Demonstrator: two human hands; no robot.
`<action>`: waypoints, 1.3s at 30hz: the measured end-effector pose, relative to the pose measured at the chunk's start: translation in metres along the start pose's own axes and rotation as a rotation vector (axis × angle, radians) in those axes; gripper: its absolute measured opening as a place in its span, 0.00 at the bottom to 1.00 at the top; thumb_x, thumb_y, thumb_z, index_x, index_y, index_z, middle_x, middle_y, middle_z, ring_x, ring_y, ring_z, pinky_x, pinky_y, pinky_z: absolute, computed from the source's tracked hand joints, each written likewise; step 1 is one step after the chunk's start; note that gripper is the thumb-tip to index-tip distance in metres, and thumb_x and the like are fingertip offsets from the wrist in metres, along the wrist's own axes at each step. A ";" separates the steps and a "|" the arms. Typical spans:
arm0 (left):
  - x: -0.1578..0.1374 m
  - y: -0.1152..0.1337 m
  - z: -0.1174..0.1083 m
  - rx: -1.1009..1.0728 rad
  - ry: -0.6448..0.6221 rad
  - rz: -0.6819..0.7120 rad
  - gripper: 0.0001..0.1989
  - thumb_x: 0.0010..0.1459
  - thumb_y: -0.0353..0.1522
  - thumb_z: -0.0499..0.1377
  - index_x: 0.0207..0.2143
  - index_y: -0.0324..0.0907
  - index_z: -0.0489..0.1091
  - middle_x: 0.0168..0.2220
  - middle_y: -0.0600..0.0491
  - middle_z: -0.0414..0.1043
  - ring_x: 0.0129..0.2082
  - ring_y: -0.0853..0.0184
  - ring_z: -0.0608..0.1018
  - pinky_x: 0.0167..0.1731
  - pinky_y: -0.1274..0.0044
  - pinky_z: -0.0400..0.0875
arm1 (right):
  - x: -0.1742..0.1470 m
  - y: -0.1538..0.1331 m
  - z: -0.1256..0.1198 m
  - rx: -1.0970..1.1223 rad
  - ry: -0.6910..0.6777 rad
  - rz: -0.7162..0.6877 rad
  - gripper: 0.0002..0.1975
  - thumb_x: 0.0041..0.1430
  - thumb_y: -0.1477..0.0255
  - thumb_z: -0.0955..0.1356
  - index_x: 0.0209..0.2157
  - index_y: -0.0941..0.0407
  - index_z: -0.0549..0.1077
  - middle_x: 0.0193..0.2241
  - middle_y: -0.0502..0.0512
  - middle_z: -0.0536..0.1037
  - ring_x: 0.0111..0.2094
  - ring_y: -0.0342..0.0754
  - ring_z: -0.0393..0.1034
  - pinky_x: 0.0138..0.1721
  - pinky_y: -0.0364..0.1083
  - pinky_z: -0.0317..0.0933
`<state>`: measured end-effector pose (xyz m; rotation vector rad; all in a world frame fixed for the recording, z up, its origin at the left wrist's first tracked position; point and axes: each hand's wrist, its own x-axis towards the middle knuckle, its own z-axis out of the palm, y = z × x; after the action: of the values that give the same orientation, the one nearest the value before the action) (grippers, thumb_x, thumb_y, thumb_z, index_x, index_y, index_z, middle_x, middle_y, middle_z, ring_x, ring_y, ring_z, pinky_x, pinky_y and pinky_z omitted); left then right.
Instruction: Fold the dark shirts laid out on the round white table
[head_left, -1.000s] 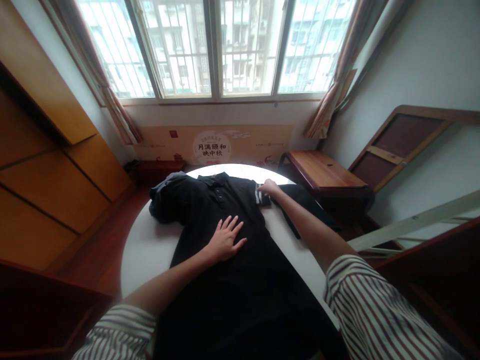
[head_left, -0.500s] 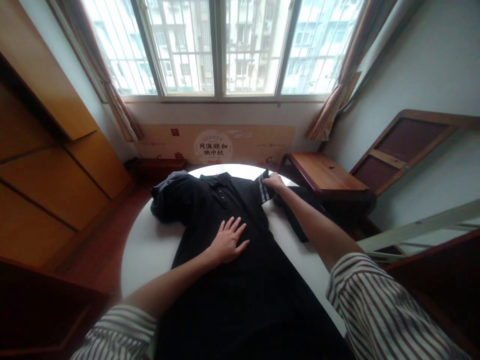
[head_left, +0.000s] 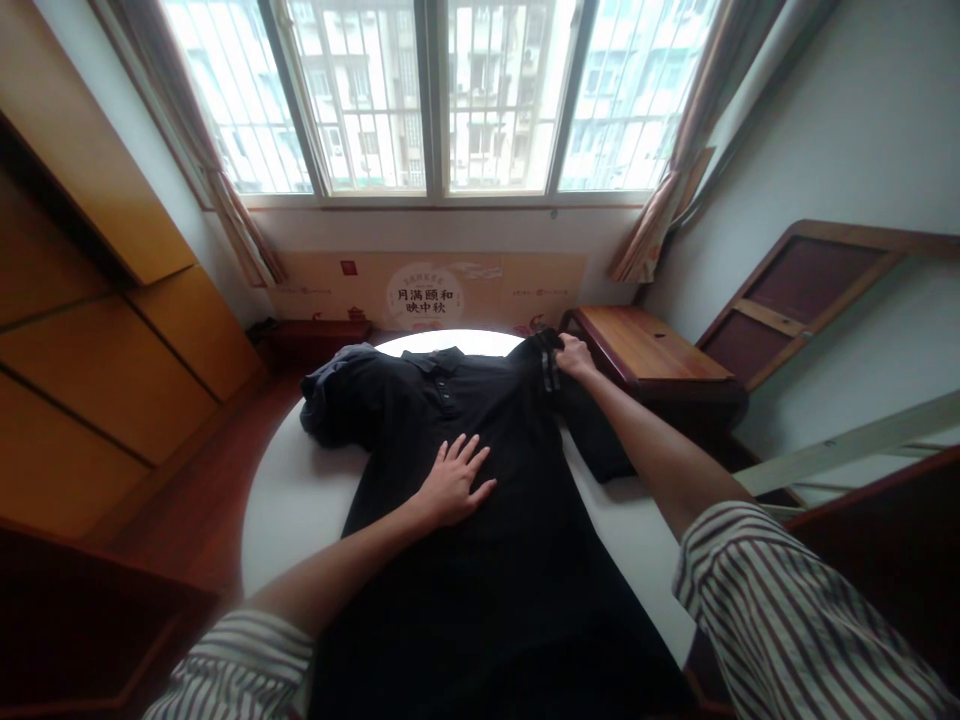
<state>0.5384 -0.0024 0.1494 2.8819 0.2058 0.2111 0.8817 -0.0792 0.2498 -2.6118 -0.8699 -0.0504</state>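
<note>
A black polo shirt point(head_left: 495, 560) lies front up across a round white table point(head_left: 281, 530), its collar toward the window and its lower part reaching the bottom of the view. My left hand point(head_left: 454, 482) rests flat on the chest with fingers spread. At the far right, my right hand point(head_left: 576, 358) is closed on the edge of the striped sleeve and pulls it outward. Dark cloth point(head_left: 600, 440) lies on the table beneath and beside that sleeve. Bunched dark and grey-blue fabric point(head_left: 330, 385) sits by the opposite shoulder.
A wooden side table point(head_left: 652, 345) stands beyond the table at the right. Wooden cabinets point(head_left: 112, 370) line the left. A printed panel point(head_left: 517, 285) leans below the window, and a folded wooden frame point(head_left: 795, 290) rests against the right wall.
My right hand has moved right, drawing the sleeve outward and stretching that shoulder of the shirt over the dark cloth. My left hand stays flat in the same place.
</note>
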 end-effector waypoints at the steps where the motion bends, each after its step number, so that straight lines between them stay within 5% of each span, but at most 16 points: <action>1: -0.001 0.000 0.001 -0.006 0.004 0.003 0.33 0.68 0.50 0.46 0.68 0.42 0.56 0.70 0.44 0.49 0.70 0.49 0.51 0.65 0.52 0.49 | -0.001 0.002 0.000 -0.016 0.008 0.010 0.18 0.62 0.76 0.64 0.53 0.61 0.70 0.48 0.69 0.76 0.47 0.59 0.73 0.45 0.49 0.65; 7: 0.014 -0.017 -0.008 -0.061 0.126 0.012 0.24 0.69 0.44 0.47 0.58 0.40 0.68 0.62 0.45 0.65 0.63 0.57 0.66 0.63 0.64 0.60 | 0.006 -0.008 0.013 -0.110 0.039 -0.090 0.18 0.59 0.76 0.67 0.51 0.64 0.71 0.51 0.72 0.71 0.51 0.56 0.68 0.49 0.46 0.63; 11: 0.064 -0.063 -0.054 0.085 0.179 -0.169 0.18 0.69 0.36 0.48 0.53 0.37 0.71 0.55 0.45 0.72 0.57 0.64 0.72 0.60 0.76 0.62 | 0.024 -0.033 0.036 -0.116 -0.089 -0.263 0.12 0.57 0.78 0.69 0.44 0.60 0.77 0.47 0.63 0.77 0.50 0.52 0.70 0.52 0.43 0.61; 15: 0.122 -0.124 -0.103 0.172 0.159 -0.363 0.18 0.68 0.31 0.47 0.49 0.31 0.72 0.52 0.36 0.73 0.56 0.56 0.72 0.58 0.70 0.64 | 0.040 -0.049 0.065 -0.137 -0.184 -0.315 0.16 0.56 0.72 0.71 0.47 0.59 0.77 0.49 0.63 0.78 0.53 0.55 0.70 0.55 0.46 0.61; 19: 0.150 -0.169 -0.118 0.181 0.093 -0.512 0.19 0.63 0.36 0.57 0.49 0.30 0.71 0.51 0.32 0.73 0.56 0.50 0.73 0.55 0.66 0.66 | 0.051 -0.047 0.085 -0.169 -0.230 -0.282 0.35 0.52 0.64 0.75 0.60 0.58 0.67 0.56 0.65 0.73 0.57 0.59 0.67 0.54 0.50 0.63; 23: 0.157 -0.188 -0.111 0.133 0.030 -0.556 0.28 0.51 0.45 0.67 0.49 0.36 0.72 0.48 0.38 0.76 0.52 0.50 0.76 0.50 0.70 0.69 | 0.059 -0.039 0.086 -0.194 -0.275 -0.248 0.33 0.50 0.60 0.76 0.55 0.59 0.71 0.52 0.66 0.75 0.53 0.61 0.70 0.51 0.51 0.65; 27: 0.161 -0.191 -0.113 0.093 0.054 -0.519 0.22 0.52 0.37 0.66 0.48 0.37 0.72 0.45 0.41 0.78 0.47 0.54 0.79 0.45 0.73 0.71 | 0.056 -0.034 0.070 -0.177 -0.269 -0.301 0.17 0.56 0.67 0.72 0.47 0.58 0.75 0.46 0.62 0.79 0.47 0.55 0.73 0.45 0.45 0.65; 31: 0.147 -0.181 -0.129 0.070 0.143 -0.405 0.23 0.58 0.30 0.58 0.57 0.40 0.64 0.47 0.46 0.77 0.44 0.61 0.79 0.45 0.75 0.70 | 0.037 -0.032 0.036 -0.158 -0.150 -0.364 0.17 0.65 0.70 0.65 0.54 0.56 0.70 0.48 0.62 0.78 0.48 0.54 0.73 0.45 0.45 0.62; 36: 0.079 -0.157 -0.158 0.075 0.425 -0.179 0.27 0.62 0.32 0.53 0.63 0.43 0.54 0.40 0.49 0.78 0.39 0.59 0.80 0.41 0.71 0.71 | -0.016 -0.016 -0.031 -0.163 0.065 -0.538 0.16 0.69 0.68 0.61 0.55 0.51 0.71 0.45 0.58 0.80 0.46 0.54 0.73 0.41 0.45 0.61; 39: 0.018 -0.143 -0.169 0.086 0.604 -0.075 0.29 0.63 0.37 0.53 0.65 0.43 0.55 0.34 0.50 0.78 0.31 0.62 0.80 0.33 0.73 0.72 | -0.070 0.015 -0.071 -0.195 0.229 -0.726 0.16 0.69 0.68 0.60 0.52 0.53 0.73 0.37 0.58 0.80 0.36 0.49 0.73 0.36 0.44 0.62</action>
<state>0.5120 0.1764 0.2777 2.7983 0.4335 1.0768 0.8397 -0.1566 0.2992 -2.2426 -1.7332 -0.6382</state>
